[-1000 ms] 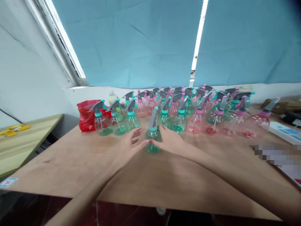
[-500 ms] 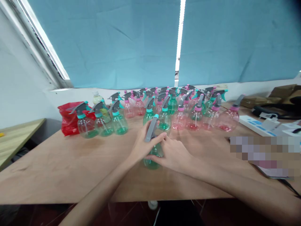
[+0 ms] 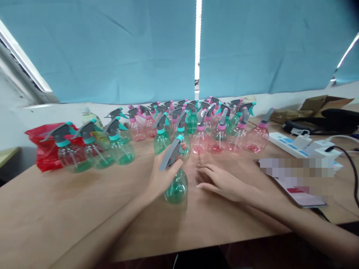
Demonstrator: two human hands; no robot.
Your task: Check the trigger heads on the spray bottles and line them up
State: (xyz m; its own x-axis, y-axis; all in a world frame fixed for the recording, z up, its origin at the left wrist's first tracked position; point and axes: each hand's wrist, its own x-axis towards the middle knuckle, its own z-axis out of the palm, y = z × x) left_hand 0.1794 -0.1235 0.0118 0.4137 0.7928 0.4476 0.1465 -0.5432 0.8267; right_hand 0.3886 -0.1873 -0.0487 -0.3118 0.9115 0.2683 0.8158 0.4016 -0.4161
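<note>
My left hand [image 3: 164, 172] is wrapped round the neck of a green spray bottle [image 3: 176, 189] with a grey trigger head and teal nozzle. This bottle tilts a little, and a small amount of liquid shows low in it. Whether its base touches the table cannot be made out. Just to its right, my right hand [image 3: 220, 181] hovers over or rests on the wood, apart from the bottle, fingers loosely spread and holding nothing. Behind both hands stand green spray bottles [image 3: 162, 140] and pink spray bottles [image 3: 199, 140] in rows.
Three green spray bottles [image 3: 105, 153] stand at the left before a red plastic bag [image 3: 42, 145]. On the right of the wooden table [image 3: 134, 228] lie a phone [image 3: 305, 196], a white power strip [image 3: 288, 145] with cables, black headphones [image 3: 308, 127] and a cardboard box [image 3: 319, 104].
My right hand has let go of the green spray bottle and moved right, its fingers opening. The left hand keeps its hold. The view has turned slightly to the right.
</note>
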